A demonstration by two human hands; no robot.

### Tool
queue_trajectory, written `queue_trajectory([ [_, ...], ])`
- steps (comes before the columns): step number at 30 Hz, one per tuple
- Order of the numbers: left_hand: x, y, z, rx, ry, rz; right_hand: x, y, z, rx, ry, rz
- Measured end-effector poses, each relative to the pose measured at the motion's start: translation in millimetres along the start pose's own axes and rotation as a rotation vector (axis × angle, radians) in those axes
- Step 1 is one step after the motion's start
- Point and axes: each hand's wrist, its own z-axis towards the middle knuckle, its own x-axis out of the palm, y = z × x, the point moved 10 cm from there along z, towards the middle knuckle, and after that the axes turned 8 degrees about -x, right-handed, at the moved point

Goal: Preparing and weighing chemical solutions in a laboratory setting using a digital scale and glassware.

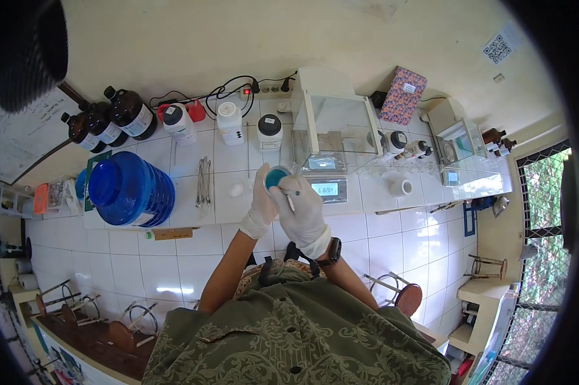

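My gloved left hand point(261, 209) is wrapped around a small clear beaker point(276, 177) of blue-green liquid, held over the bench's front edge. Gripped in my gloved right hand point(300, 209) is a thin rod-like tool point(290, 191), slanting by the beaker's rim; fingers hide much of it, so its exact kind and whether its tip is in the liquid cannot be told. Just behind and right of my hands stands an analytical balance point(335, 130) with glass walls and a lit display point(324, 189). A small round white dish point(236, 188) lies left of the beaker.
Metal spatulas point(203, 183) and a large blue water jug point(131, 190) are on the left of the tiled bench point(186, 168). Behind are brown glass bottles point(131, 113) and a black-capped white jar point(270, 132). A white mortar point(401, 187) and second balance point(455, 139) stand right.
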Motion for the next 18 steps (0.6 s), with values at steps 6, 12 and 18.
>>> queue_trajectory([
  [6,-15,-9,-4,0.094,-0.177,-0.011,-6,-23,9,0.090,-0.063,0.005],
  [12,-11,-4,-2,-0.001,-0.115,0.012,-4,-3,-4,0.068,-0.026,-0.022],
  [18,-18,-6,-2,0.021,-0.187,-0.032,4,-18,8,0.086,-0.059,-0.040],
])
